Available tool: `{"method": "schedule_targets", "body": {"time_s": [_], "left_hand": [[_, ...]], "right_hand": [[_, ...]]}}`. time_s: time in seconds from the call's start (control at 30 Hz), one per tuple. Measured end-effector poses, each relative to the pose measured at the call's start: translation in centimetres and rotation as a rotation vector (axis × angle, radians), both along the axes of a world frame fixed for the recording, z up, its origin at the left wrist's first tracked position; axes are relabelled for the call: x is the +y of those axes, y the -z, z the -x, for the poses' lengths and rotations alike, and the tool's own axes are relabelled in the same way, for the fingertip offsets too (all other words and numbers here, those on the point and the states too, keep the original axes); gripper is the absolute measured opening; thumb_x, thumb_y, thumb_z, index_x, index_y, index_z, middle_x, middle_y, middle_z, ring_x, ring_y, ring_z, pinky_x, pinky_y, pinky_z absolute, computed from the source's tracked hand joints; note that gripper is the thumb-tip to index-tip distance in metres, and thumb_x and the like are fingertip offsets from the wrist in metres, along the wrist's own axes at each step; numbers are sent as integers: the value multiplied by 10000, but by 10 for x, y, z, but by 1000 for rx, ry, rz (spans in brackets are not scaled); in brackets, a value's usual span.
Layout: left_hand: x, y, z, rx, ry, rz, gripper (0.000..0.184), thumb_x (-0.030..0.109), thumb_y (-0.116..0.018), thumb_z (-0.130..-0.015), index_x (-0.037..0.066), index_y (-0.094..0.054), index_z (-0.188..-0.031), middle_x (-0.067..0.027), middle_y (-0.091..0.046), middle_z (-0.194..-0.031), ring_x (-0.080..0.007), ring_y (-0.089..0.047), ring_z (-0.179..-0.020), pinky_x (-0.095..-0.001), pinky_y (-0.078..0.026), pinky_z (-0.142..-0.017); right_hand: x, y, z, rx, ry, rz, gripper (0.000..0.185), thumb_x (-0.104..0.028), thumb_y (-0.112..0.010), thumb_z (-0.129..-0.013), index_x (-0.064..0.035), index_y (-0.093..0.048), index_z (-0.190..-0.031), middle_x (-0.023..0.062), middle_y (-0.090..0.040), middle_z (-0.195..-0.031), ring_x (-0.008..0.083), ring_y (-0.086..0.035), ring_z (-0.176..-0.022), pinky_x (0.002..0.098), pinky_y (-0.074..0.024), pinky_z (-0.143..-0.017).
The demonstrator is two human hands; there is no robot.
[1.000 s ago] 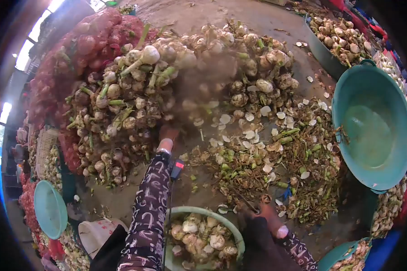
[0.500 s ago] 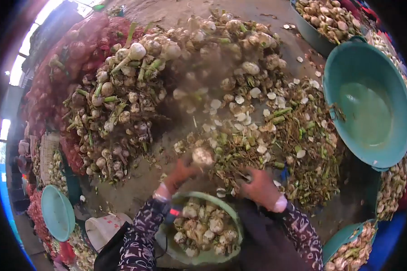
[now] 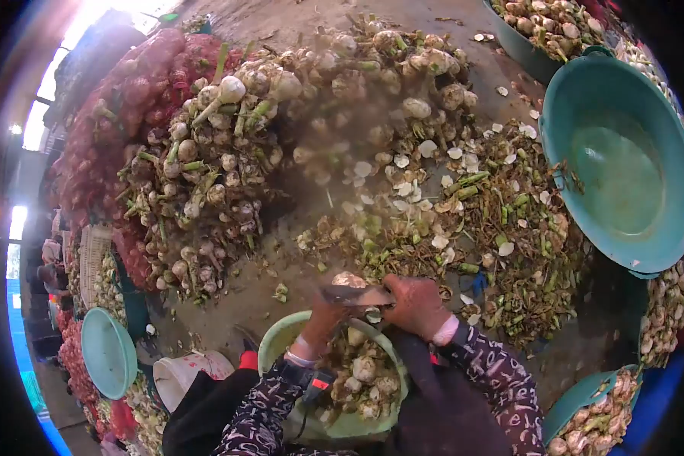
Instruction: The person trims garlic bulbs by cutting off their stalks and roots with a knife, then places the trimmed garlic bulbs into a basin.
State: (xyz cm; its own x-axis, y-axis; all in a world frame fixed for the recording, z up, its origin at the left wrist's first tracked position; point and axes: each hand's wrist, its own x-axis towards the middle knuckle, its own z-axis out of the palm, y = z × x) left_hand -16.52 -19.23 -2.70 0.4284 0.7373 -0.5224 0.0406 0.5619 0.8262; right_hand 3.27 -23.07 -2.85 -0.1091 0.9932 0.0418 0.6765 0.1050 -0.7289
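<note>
My left hand (image 3: 328, 315) is closed around a garlic bulb (image 3: 349, 280), whose pale top shows above the fingers. My right hand (image 3: 418, 305) grips a knife; its blade (image 3: 371, 296) points left and lies across the near side of the bulb, at my left fingers. The knife's handle is hidden in my fist. Just below both hands, a pale green basin (image 3: 285, 332) holds several trimmed garlic bulbs (image 3: 365, 369). Beyond the hands lies a litter of cut stems and root discs (image 3: 433, 243).
A large heap of untrimmed garlic (image 3: 205, 182) rises at left, against red mesh sacks (image 3: 137, 99). At right stands a big teal tub (image 3: 615, 182). A white bucket (image 3: 182, 376) and a small teal basin (image 3: 105, 353) sit at lower left, and a garlic-filled tub (image 3: 585, 406) at lower right.
Both hands have come together over the basin's far rim. The right hand moved up and left, bringing the knife to the bulb; the left hand moved slightly right and down.
</note>
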Motion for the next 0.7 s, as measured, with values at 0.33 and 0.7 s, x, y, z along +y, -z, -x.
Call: {"method": "schedule_targets", "body": {"time_s": [0.33, 0.7], "left_hand": [[14, -28, -6, 209, 245, -569, 608, 178, -776, -660, 28, -470, -1163, -88, -579, -1048, -179, -578, -935, -327, -480, -829], [13, 24, -1, -645, -561, 195, 356, 351, -557, -841, 65, -564, -1052, -87, -606, -969, -223, -601, -845, -367, -515, -721]], "right_hand": [[-23, 29, -66, -27, 393, 544, 443, -389, -615, -726, -3, -625, -943, 257, -619, -824, 401, -603, -807, 442, -483, -718], [1, -22, -24, 222, 441, 179, 272, -205, -613, -753, -32, -609, -963, 198, -634, -831, 332, -613, -769, 391, -474, -670]]}}
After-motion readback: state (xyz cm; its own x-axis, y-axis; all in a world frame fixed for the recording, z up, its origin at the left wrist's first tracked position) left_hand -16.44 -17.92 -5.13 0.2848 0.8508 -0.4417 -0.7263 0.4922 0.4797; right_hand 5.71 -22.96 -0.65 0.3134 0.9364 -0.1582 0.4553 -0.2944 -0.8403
